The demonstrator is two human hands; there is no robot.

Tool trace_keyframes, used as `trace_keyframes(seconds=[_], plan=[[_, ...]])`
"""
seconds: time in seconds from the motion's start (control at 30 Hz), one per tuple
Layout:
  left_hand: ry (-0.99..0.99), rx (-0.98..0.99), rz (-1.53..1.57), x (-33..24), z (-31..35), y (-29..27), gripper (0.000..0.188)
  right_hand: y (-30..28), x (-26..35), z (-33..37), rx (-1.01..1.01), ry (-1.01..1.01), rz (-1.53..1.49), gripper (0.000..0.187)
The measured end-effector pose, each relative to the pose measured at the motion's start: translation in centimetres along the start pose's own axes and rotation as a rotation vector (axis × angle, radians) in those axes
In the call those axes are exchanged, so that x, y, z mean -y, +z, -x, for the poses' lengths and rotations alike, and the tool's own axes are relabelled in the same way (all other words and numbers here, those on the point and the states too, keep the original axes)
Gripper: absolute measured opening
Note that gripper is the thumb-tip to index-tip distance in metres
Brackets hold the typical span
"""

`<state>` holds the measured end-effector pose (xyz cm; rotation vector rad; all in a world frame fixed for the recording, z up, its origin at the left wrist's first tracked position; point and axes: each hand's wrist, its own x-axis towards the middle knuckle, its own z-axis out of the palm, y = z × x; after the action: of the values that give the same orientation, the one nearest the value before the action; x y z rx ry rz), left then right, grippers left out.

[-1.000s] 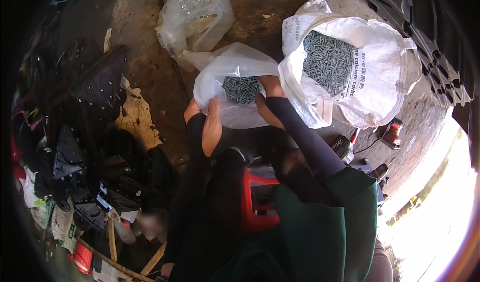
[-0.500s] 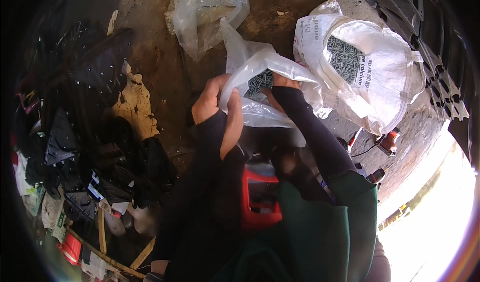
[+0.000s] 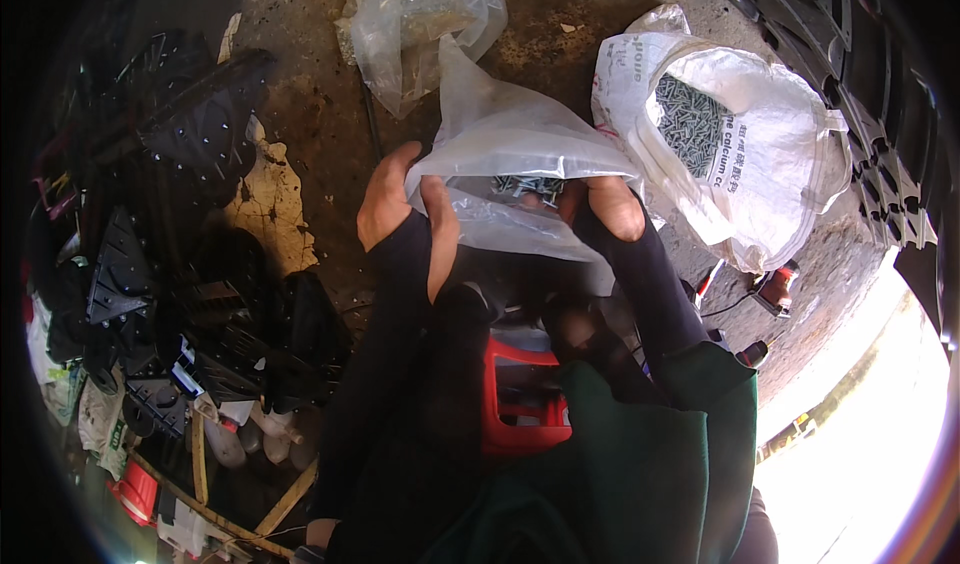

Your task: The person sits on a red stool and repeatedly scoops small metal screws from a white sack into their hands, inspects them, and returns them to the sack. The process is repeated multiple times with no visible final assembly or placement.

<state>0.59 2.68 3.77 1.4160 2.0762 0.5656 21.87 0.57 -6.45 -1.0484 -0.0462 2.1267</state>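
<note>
1. I have my left grip point(image 3: 385, 204) clamped on the left edge of a clear plastic bag point(image 3: 530, 151), with thumb and fingers either side of the film.
2. My right grip point(image 3: 612, 207) reaches into the bag's mouth from the right; its fingers are mostly hidden, so I cannot tell whether they are apart or together.
3. The bag sits in front of me, between both grips, with loose metal screws point(image 3: 512, 183) visible inside.
4. Just beside it, on my right, a white woven sack point(image 3: 775, 144) stands open, holding more screws.
5. Beyond it, another clear bag point(image 3: 392, 64) rests on the stained floor point(image 3: 300, 24).
</note>
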Motion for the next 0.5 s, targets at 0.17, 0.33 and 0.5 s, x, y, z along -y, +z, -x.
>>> trace_keyframes(seconds=[0.17,0.33,0.5], plan=[[0.677,-0.047,0.271,-2.7,2.3,-2.4,0.027,4.4,1.9,2.4,0.006,0.029,-0.171,0.045],[0.105,0.442,0.545,-2.9,3.0,0.2,0.042,5.6,2.5,4.5,-0.096,-0.007,-0.076,0.047],[-0.386,0.646,0.973,-2.1,1.7,1.9,0.047,7.5,2.9,6.8,-0.104,0.047,-0.188,0.055]])
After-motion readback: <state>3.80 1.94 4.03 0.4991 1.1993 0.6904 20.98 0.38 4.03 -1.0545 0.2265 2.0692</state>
